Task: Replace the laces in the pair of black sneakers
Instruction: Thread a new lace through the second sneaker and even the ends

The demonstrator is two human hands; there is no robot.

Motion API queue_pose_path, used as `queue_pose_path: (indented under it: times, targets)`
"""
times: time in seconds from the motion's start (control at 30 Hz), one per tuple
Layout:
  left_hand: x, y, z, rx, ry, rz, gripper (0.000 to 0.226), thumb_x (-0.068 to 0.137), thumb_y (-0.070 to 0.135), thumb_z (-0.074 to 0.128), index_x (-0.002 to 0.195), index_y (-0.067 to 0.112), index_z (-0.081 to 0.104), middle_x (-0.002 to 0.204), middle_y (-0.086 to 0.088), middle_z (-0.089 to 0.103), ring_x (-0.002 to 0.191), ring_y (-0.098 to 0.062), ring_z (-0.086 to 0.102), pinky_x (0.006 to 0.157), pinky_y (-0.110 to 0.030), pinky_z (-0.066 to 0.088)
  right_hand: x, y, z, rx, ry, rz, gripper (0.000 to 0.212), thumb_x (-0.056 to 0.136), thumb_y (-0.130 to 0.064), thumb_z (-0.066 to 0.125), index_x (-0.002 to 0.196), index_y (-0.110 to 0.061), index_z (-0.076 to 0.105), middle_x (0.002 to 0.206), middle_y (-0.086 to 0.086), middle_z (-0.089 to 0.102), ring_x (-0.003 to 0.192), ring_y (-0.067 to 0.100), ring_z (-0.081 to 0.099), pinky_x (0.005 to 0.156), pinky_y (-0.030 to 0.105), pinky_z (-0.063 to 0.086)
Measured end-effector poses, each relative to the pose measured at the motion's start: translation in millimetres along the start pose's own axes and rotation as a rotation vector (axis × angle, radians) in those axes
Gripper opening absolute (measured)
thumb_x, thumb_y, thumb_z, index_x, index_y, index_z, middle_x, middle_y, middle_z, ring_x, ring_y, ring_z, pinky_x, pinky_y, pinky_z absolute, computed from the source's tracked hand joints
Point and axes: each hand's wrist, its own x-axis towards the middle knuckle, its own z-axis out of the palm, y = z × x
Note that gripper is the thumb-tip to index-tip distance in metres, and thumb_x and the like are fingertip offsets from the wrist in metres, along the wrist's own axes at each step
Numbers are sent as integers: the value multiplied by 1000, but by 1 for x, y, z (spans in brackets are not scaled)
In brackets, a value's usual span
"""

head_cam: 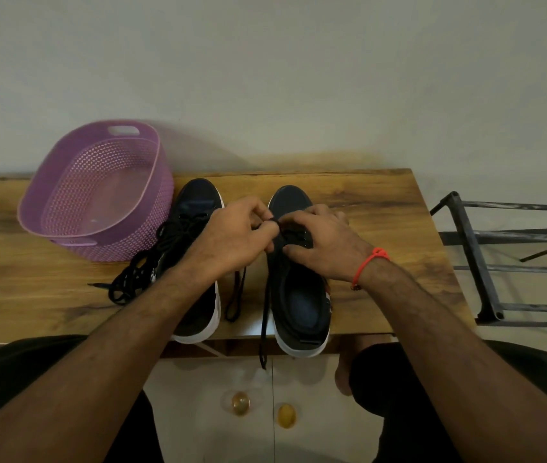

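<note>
Both hands meet over the right sneaker (302, 295); the left hand (232, 242) pinches its black lace (265, 315), hiding the eyelets. The right hand (322, 242) curls beside it, but its grip is hidden. The left sneaker (198, 208) sits partly under the left arm.

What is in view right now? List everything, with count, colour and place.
sneakers: 2, black with white soles, side by side mid-table, left one, right one
lace: 1, black, in right sneaker, end hanging over table edge
loose laces: a black bundle, count unclear, left of left sneaker
basket: 1, purple, table's left, against wall
table: 1, wooden
rack: 1, dark metal, right of table
knobs: 2, yellowish, below table edge
wristband: 1, orange, right wrist
left hand: pinches lace
right hand: on right sneaker, grip unclear
</note>
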Motion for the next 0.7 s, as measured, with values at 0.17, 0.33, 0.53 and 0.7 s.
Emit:
queue_pose_path:
  times: [0.17,0.33,0.53,0.7]
  targets:
    - [-8,8,-12,-85,21,143,19,97,21,63,114,30,61,67,9,71,54,5,58,59,-10,43,-2,-9,-6,278,136,-101,15,95,-35,63,102,-23,70,105,-8,61,101,10,56,91,31,48]
    - [-12,-2,-36,-110,142,130,8,97,29,64,103,31,68,83,8,71,76,-7,67,71,-26,56,2,4,-13,743,350,210,10,95,-26,63,89,-23,70,92,-7,67,87,7,60,70,22,45]
    - [-12,-7,-31,-129,133,233,10,97,29,66,100,33,74,81,8,71,64,-16,64,58,-33,53,3,-2,-11,573,212,-173,23,94,-21,63,117,-24,67,115,-5,67,109,11,61,94,30,51]
    - [-10,-4,-25,-155,131,250,9,95,25,69,102,30,73,84,10,72,60,-10,63,56,-27,54,0,-3,-9,552,167,-260,16,98,-26,61,107,-18,73,94,-4,73,93,13,69,88,42,57]
